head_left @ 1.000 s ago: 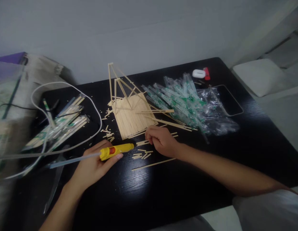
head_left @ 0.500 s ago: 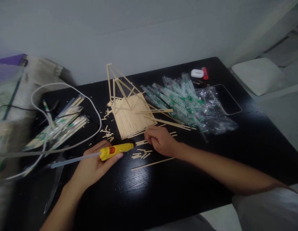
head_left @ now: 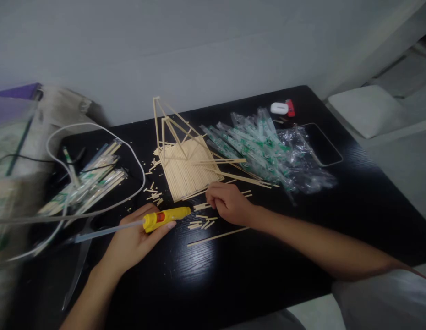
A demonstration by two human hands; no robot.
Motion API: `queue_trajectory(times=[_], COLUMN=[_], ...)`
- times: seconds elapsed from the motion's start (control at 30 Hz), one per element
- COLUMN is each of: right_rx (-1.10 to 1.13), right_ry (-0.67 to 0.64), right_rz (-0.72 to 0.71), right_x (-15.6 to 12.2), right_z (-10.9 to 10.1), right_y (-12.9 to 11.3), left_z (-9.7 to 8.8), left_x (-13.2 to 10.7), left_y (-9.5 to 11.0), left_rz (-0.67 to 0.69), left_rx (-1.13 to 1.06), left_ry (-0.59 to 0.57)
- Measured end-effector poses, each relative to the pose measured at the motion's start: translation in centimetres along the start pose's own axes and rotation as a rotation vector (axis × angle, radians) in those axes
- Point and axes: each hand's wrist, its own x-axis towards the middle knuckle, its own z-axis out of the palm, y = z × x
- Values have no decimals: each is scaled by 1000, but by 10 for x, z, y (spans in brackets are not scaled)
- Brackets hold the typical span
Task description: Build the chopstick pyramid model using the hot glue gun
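Glue gun in left hand, right hand down among the stick pieces

We see the left hand [head_left: 135, 238] closed around a yellow hot glue gun [head_left: 166, 219], thumb along its near side, nozzle aimed right. A translucent glue stick [head_left: 106, 232] runs out of the rear of the gun, to the left. The trigger is hidden from us.

We note the right hand [head_left: 230, 201] with fingers curled, low over a few thin wooden sticks [head_left: 200, 207] that show on both sides of it; we cannot tell whether it grips them. Nearer to us lie short cut pieces [head_left: 201, 223], and beyond these one long single stick [head_left: 216, 236], its right end by the right forearm.

Beyond the hands we record a flat base of sticks laid side by side [head_left: 183, 178], with a slender stick frame [head_left: 164, 133] of uprights and slanting struts rising from its far left part. Loose long sticks [head_left: 230, 161] cross the base's right side and reach toward a heap of clear green-printed wrappers [head_left: 254, 146].

At left, we find wrapped chopsticks [head_left: 96, 181] under a looped white cable [head_left: 139, 158]. Small offcuts [head_left: 154, 195] are scattered between them and the base. At the far right of the black table [head_left: 240, 284] we log a white earbud case [head_left: 279, 108] beside a small red item [head_left: 290, 108]
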Motion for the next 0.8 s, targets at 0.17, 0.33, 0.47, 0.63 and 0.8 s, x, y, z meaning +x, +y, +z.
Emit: queue_trajectory(times=[0.17,0.33,0.47,0.63,0.8], right_rx=[0,-5,-3,5,7], right_ry=[-3,-4,0,3,3], right_rz=[5,16,12,10,13], right_x=[0,0,0,0,0], right_z=[0,0,-1,-1,-1], right_y=[0,0,0,0,0], left_z=[1,2,3,7,13], left_x=[-1,2,6,8,8], left_y=[-1,5,13,19,22], left_rz=[-2,8,38,72,90], left_rx=[-11,-6,9,11,40], left_ry=[4,23,38,50,29])
